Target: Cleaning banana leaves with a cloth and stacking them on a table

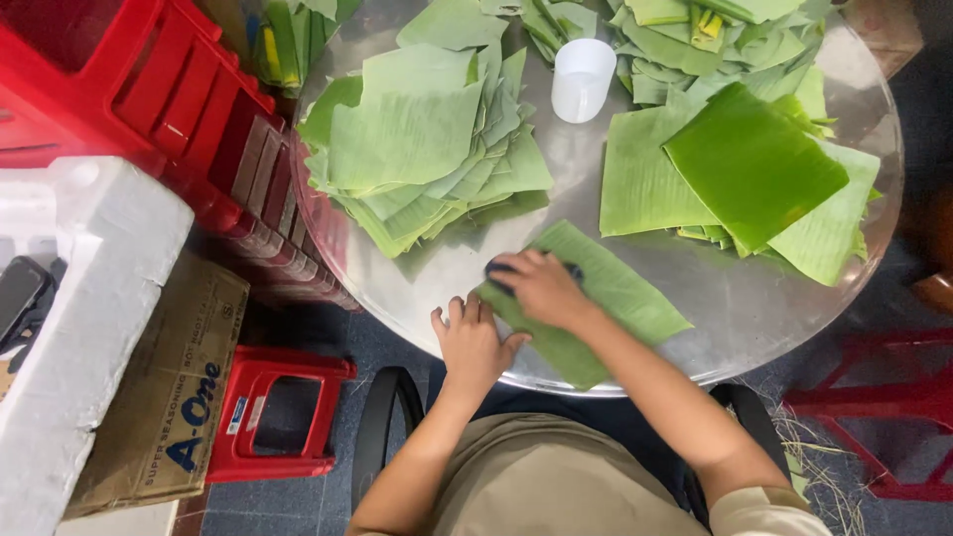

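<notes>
We see right hand (541, 288) pressing dark cloth (501, 270) onto banana leaf piece (615, 293) at near edge of round metal table (735, 318). Left hand (472, 342) flat, fingers spread, pinning leaf's near corner. Hands just beside each other. Leaf stacks (417, 149) and white cup (582, 79) farther back. Red stool (278, 412) on floor.
</notes>
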